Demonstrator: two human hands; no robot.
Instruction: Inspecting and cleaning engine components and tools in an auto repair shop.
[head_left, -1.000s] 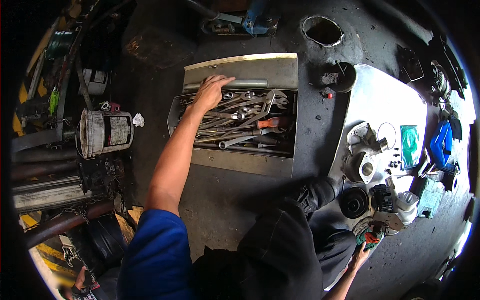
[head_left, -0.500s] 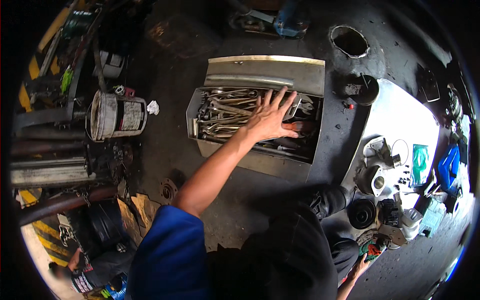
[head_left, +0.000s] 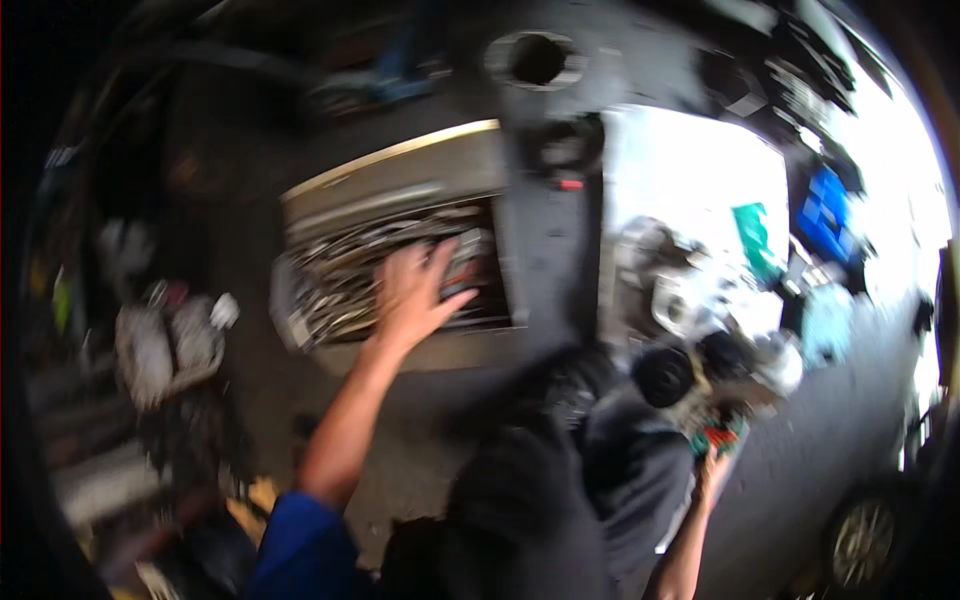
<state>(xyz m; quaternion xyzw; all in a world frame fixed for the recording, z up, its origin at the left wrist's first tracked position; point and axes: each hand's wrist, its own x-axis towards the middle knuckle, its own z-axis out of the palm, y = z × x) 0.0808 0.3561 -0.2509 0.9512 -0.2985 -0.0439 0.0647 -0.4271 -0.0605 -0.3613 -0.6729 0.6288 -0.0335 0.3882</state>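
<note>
My left hand [head_left: 412,293] hovers over an open metal toolbox [head_left: 512,278], its fingers spread and nothing held. Wrenches [head_left: 350,270] fill the left and middle of the box. Close to my thumb shows an orange-red tool handle [head_left: 458,272], too blurred to name. Off to the lower right, my right hand [head_left: 712,472] is closed around a bunched green and red rag [head_left: 718,436]. That rag touches the metal parts beside it, though motion blur hides the contact.
A white sheet [head_left: 690,150] to the right carries metal castings [head_left: 680,300] and a green packet [head_left: 757,238]. Blue cloth [head_left: 826,212] lies beyond it. A dirty bucket [head_left: 145,350] stands left. A wheel [head_left: 862,540] is at lower right.
The view has swung right, so the toolbox sits further left and the picture is blurred. My left hand stays above the tools with fingers apart; my right still holds the rag.
</note>
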